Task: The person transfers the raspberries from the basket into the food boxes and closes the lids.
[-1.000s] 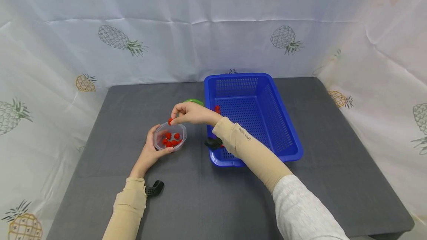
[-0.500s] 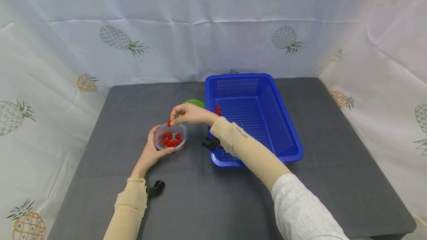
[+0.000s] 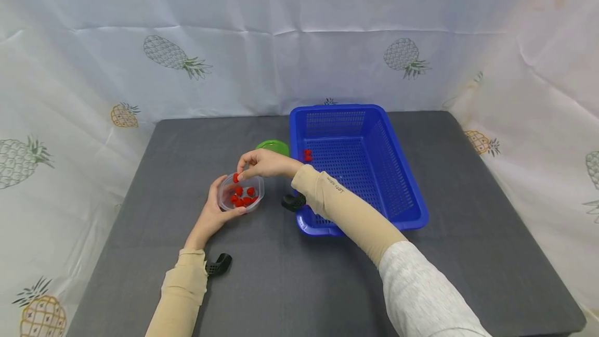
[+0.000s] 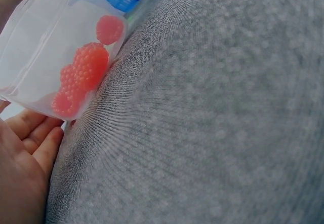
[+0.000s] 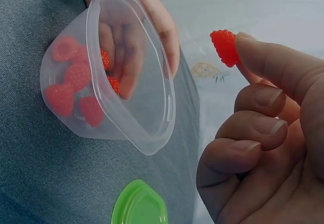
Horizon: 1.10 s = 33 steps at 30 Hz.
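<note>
A clear plastic container (image 5: 121, 107) with several red raspberries (image 5: 76, 77) inside stands on the grey cloth. My left hand (image 3: 212, 217) grips it by the side, thumb at the front and fingers round the back. Above its rim, my right hand (image 3: 264, 164) pinches one raspberry (image 5: 226, 47) between thumb and forefinger; the other fingers are curled in. In the left wrist view the berries (image 4: 91, 64) show through the container's wall, and the left fingers (image 4: 48, 140) lie against its underside.
A blue plastic basket (image 3: 423, 217) stands right of the container, with a few raspberries (image 3: 307, 155) at its left side. Between basket and container, farther back, lies a green lid (image 3: 273, 145). A white pineapple-print curtain (image 3: 281, 66) hangs behind the table.
My right hand has sunk slightly toward the container with the raspberry, uncovering more of the green lid. The left hand keeps its hold on the container.
</note>
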Each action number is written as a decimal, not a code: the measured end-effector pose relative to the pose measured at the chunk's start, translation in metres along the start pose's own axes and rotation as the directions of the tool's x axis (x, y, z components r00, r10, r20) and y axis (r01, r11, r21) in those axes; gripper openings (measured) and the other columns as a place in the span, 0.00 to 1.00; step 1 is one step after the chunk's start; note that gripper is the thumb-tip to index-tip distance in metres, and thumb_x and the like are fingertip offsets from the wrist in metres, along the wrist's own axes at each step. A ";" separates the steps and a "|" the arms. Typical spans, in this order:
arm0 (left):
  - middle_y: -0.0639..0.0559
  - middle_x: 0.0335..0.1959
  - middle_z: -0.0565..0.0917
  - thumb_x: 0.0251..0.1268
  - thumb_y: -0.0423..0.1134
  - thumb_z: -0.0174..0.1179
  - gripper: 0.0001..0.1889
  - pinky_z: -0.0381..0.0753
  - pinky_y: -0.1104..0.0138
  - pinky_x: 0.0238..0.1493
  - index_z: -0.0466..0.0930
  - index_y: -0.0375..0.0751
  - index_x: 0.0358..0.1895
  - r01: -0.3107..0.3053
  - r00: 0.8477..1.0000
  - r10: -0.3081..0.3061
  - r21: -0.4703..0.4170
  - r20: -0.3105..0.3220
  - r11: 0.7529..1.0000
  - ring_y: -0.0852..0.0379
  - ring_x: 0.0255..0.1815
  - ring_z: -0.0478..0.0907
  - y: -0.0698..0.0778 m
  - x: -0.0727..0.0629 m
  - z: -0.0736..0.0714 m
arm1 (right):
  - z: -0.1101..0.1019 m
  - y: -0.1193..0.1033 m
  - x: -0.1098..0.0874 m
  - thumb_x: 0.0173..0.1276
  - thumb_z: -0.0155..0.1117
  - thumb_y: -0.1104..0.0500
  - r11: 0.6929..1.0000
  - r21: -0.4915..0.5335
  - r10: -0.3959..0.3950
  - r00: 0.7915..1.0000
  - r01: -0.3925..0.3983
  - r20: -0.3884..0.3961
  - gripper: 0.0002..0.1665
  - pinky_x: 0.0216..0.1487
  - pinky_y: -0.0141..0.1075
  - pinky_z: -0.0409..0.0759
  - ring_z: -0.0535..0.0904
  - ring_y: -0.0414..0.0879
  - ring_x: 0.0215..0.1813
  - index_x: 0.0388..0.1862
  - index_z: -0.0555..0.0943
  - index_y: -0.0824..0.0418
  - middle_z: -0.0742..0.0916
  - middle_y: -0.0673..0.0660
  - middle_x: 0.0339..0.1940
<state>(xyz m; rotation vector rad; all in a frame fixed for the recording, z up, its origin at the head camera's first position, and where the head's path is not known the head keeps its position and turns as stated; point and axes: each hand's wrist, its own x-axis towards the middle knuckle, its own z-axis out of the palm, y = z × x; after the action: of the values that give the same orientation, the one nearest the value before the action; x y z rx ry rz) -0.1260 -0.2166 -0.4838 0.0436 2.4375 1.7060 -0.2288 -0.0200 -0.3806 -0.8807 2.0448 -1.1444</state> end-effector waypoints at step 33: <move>0.42 0.74 0.47 0.53 0.41 0.68 0.51 0.49 0.39 0.68 0.39 0.56 0.73 0.024 1.000 -0.024 0.044 -0.007 0.999 0.41 0.73 0.49 0.006 -0.002 0.000 | 0.013 -0.001 0.022 0.61 0.65 0.55 0.978 -0.171 0.132 0.989 -0.120 0.060 0.03 0.23 0.28 0.62 0.61 0.38 0.20 0.33 0.84 0.53 0.81 0.47 0.26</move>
<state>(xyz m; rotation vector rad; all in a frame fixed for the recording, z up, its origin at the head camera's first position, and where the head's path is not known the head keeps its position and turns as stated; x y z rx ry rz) -0.1244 -0.2149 -0.4779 0.0148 2.4703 1.6447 -0.2317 -0.0437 -0.3894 -0.8453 2.1281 -0.8720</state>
